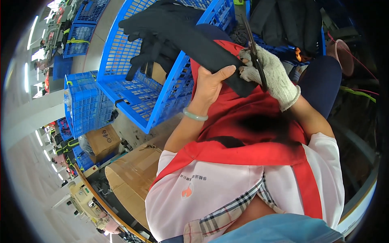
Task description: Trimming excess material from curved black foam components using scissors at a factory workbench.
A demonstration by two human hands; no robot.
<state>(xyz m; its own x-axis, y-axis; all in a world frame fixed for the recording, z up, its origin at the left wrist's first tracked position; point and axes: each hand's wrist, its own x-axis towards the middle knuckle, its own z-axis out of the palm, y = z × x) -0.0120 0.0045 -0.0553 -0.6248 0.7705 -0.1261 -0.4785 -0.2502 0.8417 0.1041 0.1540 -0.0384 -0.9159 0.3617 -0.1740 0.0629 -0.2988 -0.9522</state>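
Note:
A long strip of folded black fabric [202, 50] stretches from the blue plastic crate [106, 65] toward my lap. My left hand [212, 83], bare with a pale green bangle at the wrist, grips this fabric near its close end, thumb on top. My right hand [273, 73] wears a white knit glove that leaves the fingertips bare. It is closed around dark metal scissors [254, 52], whose blades point up and away. The gloved fingers are right beside the fabric's edge. More black fabric pieces [152, 54] hang over and lie inside the crate.
A red apron [239, 141] covers my lap. Black garments [283, 24] fill another blue crate at the far right, near a pink basket [344, 56]. To the left stand stacked blue crates [87, 103], cardboard boxes [133, 174] and a sewing machine [85, 198].

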